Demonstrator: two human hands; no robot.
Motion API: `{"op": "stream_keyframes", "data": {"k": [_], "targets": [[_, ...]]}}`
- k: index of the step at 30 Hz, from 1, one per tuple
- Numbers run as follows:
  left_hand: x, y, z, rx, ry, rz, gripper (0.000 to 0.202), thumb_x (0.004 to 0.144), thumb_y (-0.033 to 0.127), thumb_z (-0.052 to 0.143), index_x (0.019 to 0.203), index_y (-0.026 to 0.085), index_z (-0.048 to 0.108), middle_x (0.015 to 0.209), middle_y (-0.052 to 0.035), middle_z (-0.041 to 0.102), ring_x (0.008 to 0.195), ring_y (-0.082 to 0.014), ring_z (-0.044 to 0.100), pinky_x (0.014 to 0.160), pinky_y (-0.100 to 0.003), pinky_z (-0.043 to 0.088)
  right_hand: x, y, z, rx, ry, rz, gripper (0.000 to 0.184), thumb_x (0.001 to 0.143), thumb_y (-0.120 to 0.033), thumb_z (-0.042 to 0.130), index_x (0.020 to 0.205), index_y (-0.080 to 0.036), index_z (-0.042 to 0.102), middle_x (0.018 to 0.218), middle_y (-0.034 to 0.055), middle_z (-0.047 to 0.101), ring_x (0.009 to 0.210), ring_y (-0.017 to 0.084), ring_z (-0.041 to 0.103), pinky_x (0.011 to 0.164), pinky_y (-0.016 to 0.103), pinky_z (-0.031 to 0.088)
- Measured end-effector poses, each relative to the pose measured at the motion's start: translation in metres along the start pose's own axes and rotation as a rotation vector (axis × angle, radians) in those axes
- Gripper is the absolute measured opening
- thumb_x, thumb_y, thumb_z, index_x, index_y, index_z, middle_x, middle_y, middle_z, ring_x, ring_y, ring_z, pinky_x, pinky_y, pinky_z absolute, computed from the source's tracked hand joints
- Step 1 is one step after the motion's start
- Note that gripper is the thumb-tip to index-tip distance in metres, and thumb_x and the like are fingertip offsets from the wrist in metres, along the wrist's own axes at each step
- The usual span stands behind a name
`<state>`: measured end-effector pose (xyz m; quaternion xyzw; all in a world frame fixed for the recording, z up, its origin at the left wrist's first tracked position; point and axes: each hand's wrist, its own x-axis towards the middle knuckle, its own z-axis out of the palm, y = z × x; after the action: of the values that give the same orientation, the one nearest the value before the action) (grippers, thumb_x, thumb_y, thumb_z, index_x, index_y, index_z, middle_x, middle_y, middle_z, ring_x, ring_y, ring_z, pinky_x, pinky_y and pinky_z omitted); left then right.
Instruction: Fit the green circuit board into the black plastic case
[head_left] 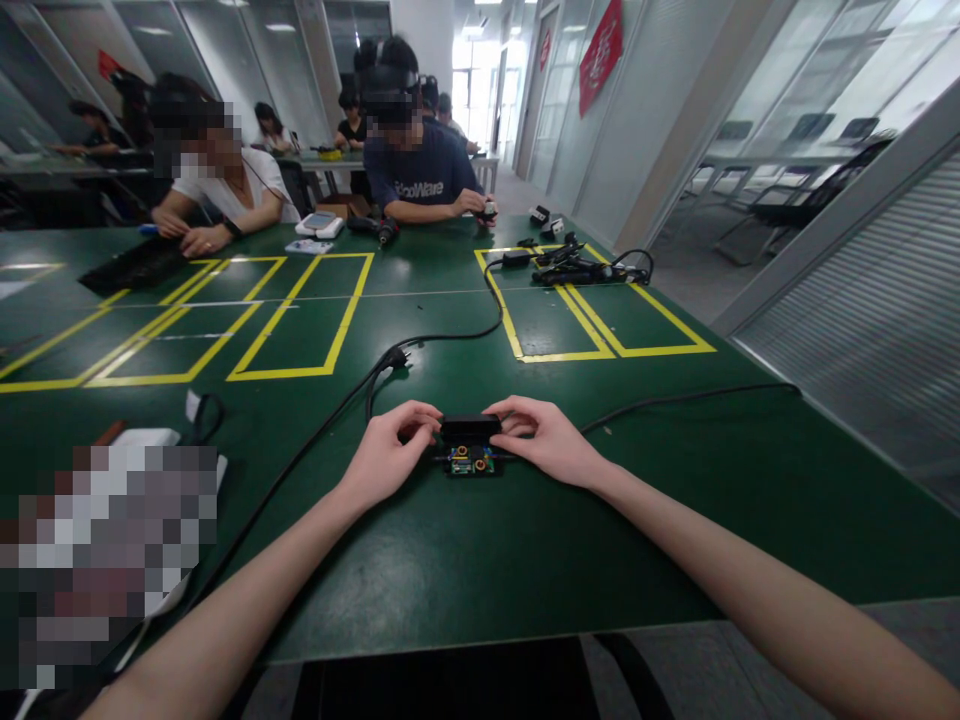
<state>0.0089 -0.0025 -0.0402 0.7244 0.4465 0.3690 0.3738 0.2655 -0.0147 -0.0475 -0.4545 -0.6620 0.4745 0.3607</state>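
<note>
A small circuit board (pixel 472 462) with two copper-wound coils lies on the green table in front of me, with cables leading off both its sides. Just behind and above it is a black plastic cover (pixel 470 427), tipped up on edge. My left hand (pixel 394 450) pinches the cover's left end between thumb and fingers. At the right end, my right hand (pixel 544 440) grips the cover the same way. Whether the cover touches the board, I cannot tell. A black power cord (pixel 300 470) with a plug (pixel 397 357) runs past my left hand.
Yellow tape rectangles (pixel 330 330) mark the green table (pixel 420 580). A pile of black adapters and cables (pixel 577 262) lies at the back right. Two people sit across, near a power drill (pixel 384 232) and a white device (pixel 320 226). A blurred-out object (pixel 112 540) is at left.
</note>
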Motion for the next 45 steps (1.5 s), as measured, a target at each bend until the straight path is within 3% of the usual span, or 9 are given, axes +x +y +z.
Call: {"op": "stream_keyframes", "data": {"k": [9,16,20,23,26,30,34,38,45], "targets": [[0.000,0.004,-0.002,-0.081,0.022,-0.032,0.032,0.092,0.026,0.043,0.113,0.017,0.066,0.087,-0.0037,0.076,0.075,-0.0176,0.071,0.073,-0.032,0.057,-0.004,-0.009,-0.005,-0.058,-0.014,-0.121,0.040,0.092,-0.045,0.067,0.123,-0.019,0.069,0.104,0.0079,0.072,0.094,0.020,0.070,0.088,0.037,0.060],[-0.001,0.008,0.000,-0.116,-0.015,-0.050,0.032,0.098,0.033,0.043,0.117,0.018,0.064,0.089,-0.0050,0.077,0.078,-0.0186,0.070,0.075,-0.032,0.056,-0.005,-0.009,-0.009,-0.099,-0.031,-0.191,0.038,0.104,-0.047,0.052,0.123,-0.019,0.068,0.093,0.0061,0.076,0.090,0.021,0.070,0.092,0.039,0.055],[-0.005,0.009,0.000,-0.043,-0.066,0.004,0.035,0.102,0.038,0.044,0.124,0.018,0.062,0.090,-0.0045,0.077,0.079,-0.0183,0.070,0.076,-0.032,0.056,-0.005,-0.012,-0.010,-0.130,-0.038,-0.193,0.038,0.104,-0.049,0.052,0.118,-0.019,0.071,0.094,0.0059,0.076,0.090,0.021,0.070,0.091,0.037,0.054],[-0.008,0.010,0.000,0.106,-0.155,0.124,0.037,0.099,0.039,0.053,0.130,0.021,0.061,0.100,-0.0047,0.077,0.086,-0.0195,0.071,0.081,-0.033,0.056,-0.005,-0.013,-0.012,-0.163,-0.040,-0.206,0.037,0.104,-0.048,0.052,0.115,-0.019,0.072,0.095,0.0059,0.077,0.092,0.021,0.071,0.092,0.037,0.055],[-0.011,0.010,0.002,0.274,-0.215,0.265,0.048,0.088,0.040,0.073,0.131,0.023,0.064,0.112,-0.0071,0.075,0.099,-0.0239,0.070,0.091,-0.038,0.056,-0.006,-0.013,-0.012,-0.183,-0.053,-0.233,0.033,0.103,-0.044,0.054,0.115,-0.018,0.072,0.095,0.0060,0.077,0.092,0.021,0.072,0.092,0.037,0.055],[-0.012,0.008,0.005,0.396,-0.258,0.341,0.050,0.079,0.034,0.084,0.125,0.022,0.068,0.115,-0.0084,0.073,0.106,-0.0274,0.068,0.097,-0.042,0.055,-0.007,-0.015,-0.013,-0.210,-0.067,-0.265,0.028,0.099,-0.037,0.061,0.116,-0.018,0.071,0.098,0.0066,0.078,0.092,0.021,0.073,0.092,0.037,0.057],[-0.011,0.006,0.006,0.417,-0.256,0.349,0.044,0.082,0.025,0.082,0.123,0.020,0.068,0.114,-0.0080,0.074,0.105,-0.0265,0.069,0.096,-0.041,0.055,-0.009,-0.016,-0.014,-0.273,-0.085,-0.319,0.026,0.095,-0.031,0.067,0.117,-0.019,0.071,0.101,0.0073,0.077,0.095,0.021,0.072,0.093,0.038,0.057],[-0.009,0.008,0.005,0.442,-0.262,0.363,0.038,0.084,0.027,0.079,0.121,0.020,0.069,0.111,-0.0081,0.075,0.102,-0.0263,0.069,0.098,-0.043,0.055,-0.010,-0.013,-0.012,-0.360,-0.124,-0.441,0.026,0.091,-0.028,0.072,0.116,-0.019,0.072,0.106,0.0091,0.073,0.097,0.021,0.070,0.092,0.038,0.057],[-0.008,0.012,0.004,0.514,-0.273,0.384,0.034,0.093,0.032,0.070,0.124,0.017,0.067,0.113,-0.0097,0.076,0.102,-0.0264,0.070,0.098,-0.044,0.055,-0.007,0.000,-0.007,-0.539,-0.184,-0.585,0.048,0.083,-0.023,0.080,0.129,-0.021,0.067,0.120,0.0112,0.067,0.108,0.023,0.068,0.093,0.036,0.057]]}}
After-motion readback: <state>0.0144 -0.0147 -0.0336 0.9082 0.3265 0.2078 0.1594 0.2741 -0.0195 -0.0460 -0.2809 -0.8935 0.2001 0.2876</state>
